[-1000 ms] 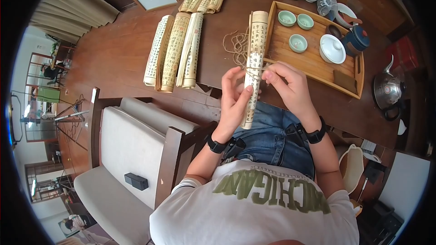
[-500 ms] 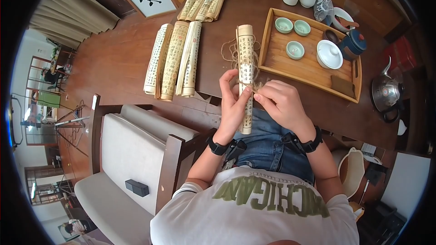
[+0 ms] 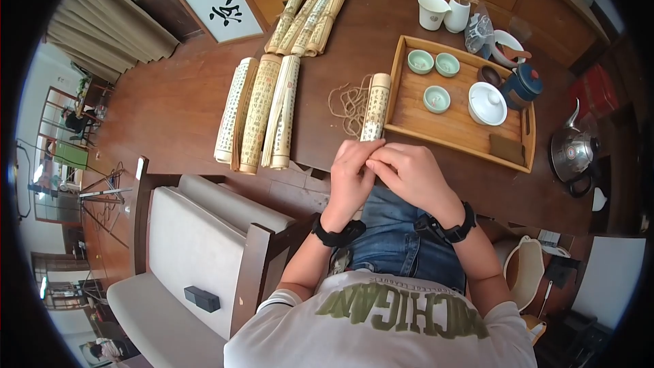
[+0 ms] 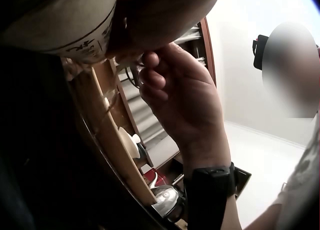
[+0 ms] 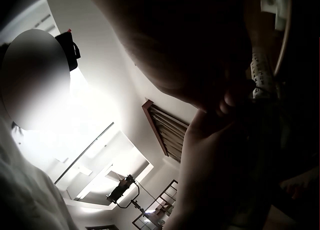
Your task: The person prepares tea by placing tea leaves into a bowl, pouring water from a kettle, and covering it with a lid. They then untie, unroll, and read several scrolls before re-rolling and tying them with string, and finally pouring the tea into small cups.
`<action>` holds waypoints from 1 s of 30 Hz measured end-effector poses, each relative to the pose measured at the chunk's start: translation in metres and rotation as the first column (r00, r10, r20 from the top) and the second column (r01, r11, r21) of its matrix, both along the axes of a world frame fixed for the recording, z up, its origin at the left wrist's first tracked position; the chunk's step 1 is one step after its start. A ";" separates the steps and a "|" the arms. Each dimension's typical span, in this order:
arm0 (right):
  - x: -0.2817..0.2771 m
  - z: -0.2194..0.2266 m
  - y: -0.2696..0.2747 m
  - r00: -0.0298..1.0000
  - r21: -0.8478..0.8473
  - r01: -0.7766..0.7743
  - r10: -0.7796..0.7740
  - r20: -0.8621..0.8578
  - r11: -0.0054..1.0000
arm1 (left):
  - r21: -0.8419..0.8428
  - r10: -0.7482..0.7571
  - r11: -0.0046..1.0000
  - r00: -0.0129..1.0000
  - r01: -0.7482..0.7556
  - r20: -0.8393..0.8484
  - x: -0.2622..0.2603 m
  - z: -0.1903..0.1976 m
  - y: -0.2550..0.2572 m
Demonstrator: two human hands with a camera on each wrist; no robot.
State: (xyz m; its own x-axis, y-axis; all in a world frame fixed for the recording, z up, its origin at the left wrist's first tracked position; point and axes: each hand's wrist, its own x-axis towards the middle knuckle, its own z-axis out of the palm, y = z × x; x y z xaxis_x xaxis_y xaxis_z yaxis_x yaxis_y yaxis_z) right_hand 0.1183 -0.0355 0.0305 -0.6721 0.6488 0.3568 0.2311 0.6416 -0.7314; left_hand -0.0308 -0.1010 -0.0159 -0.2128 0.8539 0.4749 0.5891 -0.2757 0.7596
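Observation:
A rolled paper scroll (image 3: 377, 105) covered in columns of characters slants between the two hands, its far end lying toward the tray. My left hand (image 3: 351, 176) is wrapped around its near half and hides that stretch. Right beside it, my right hand (image 3: 411, 174) pinches the twine with curled fingers, its fingertips meeting the left hand's. The tie around the scroll is hidden under the fingers. Loose brown twine (image 3: 349, 105) lies tangled on the table left of the scroll. In the left wrist view, thin strands of twine (image 4: 111, 107) hang near the right fingertips.
Several tied scrolls (image 3: 255, 112) lie at the table's left side, in two groups. A wooden tray (image 3: 443, 138) on the right carries pale green cups (image 3: 437, 99) and a white lidded bowl (image 3: 487, 103). A metal kettle (image 3: 573, 153) stands farther right. A cushioned chair (image 3: 197, 245) is at left.
Both hands and the scroll have come down toward the lap. The right hand has moved in from the scroll's side to meet the left, its fingers now over the tie.

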 end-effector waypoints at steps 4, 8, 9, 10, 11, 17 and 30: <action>0.002 0.008 -0.001 1.000 -0.012 -0.015 0.015 0.016 1.000 | 0.027 -0.016 0.999 0.998 0.018 -0.066 -0.002 -0.001 -0.002; 0.004 0.022 -0.005 0.998 -0.161 -0.063 0.060 -0.026 0.985 | 0.024 0.045 0.999 0.997 -0.043 -0.070 -0.006 0.002 -0.003; 0.008 0.030 -0.004 0.994 -0.163 -0.106 0.104 -0.023 0.981 | 0.014 0.049 0.999 0.997 -0.048 -0.058 -0.008 0.001 -0.004; 0.008 0.033 -0.003 0.995 -0.222 -0.069 0.049 -0.092 0.973 | -0.014 0.050 0.999 0.997 -0.051 -0.065 -0.011 0.002 -0.003; 0.008 0.035 -0.004 0.988 -0.290 -0.035 -0.010 -0.155 0.957 | -0.050 0.051 0.997 0.996 -0.054 -0.070 -0.014 0.003 -0.004; 0.006 -0.010 0.010 0.954 -0.514 0.067 -0.205 -0.217 0.855 | -0.311 0.044 0.948 0.949 0.059 0.313 -0.022 0.033 -0.003; -0.019 -0.035 0.010 0.982 -0.387 -0.016 -0.058 -0.179 0.922 | -0.197 -0.086 0.928 0.696 0.317 0.712 -0.038 0.037 -0.009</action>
